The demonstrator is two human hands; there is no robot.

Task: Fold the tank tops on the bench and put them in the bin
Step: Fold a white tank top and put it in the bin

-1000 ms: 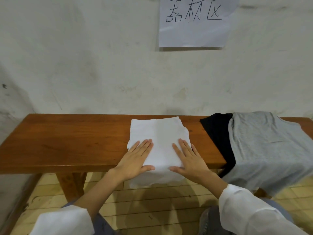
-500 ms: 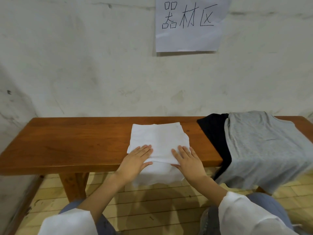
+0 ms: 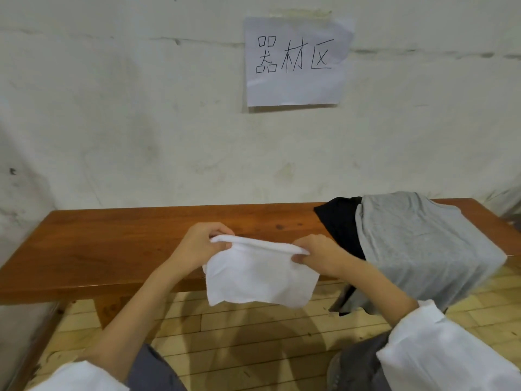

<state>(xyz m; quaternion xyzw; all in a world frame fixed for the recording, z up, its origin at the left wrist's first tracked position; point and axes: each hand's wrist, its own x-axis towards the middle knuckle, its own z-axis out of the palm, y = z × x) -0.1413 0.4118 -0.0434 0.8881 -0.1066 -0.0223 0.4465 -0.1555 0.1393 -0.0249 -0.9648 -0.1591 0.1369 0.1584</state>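
A folded white tank top point(image 3: 259, 275) hangs in the air just above the front edge of the wooden bench point(image 3: 118, 249). My left hand point(image 3: 200, 246) grips its upper left corner and my right hand point(image 3: 318, 255) pinches its upper right corner, so the fold line runs between them. A grey tank top point(image 3: 423, 244) lies spread over the bench's right end and drapes over the front edge. A black tank top point(image 3: 338, 224) lies partly under it. No bin is in view.
A white wall rises directly behind the bench, with a paper sign point(image 3: 296, 60) taped to it. The bench's left half point(image 3: 84, 244) is bare wood. Pale wooden floorboards point(image 3: 239, 334) lie under and in front of the bench.
Both hands were pressing flat on the white tank top on the bench. Now they grip its far edge and have lifted it off the bench towards me.
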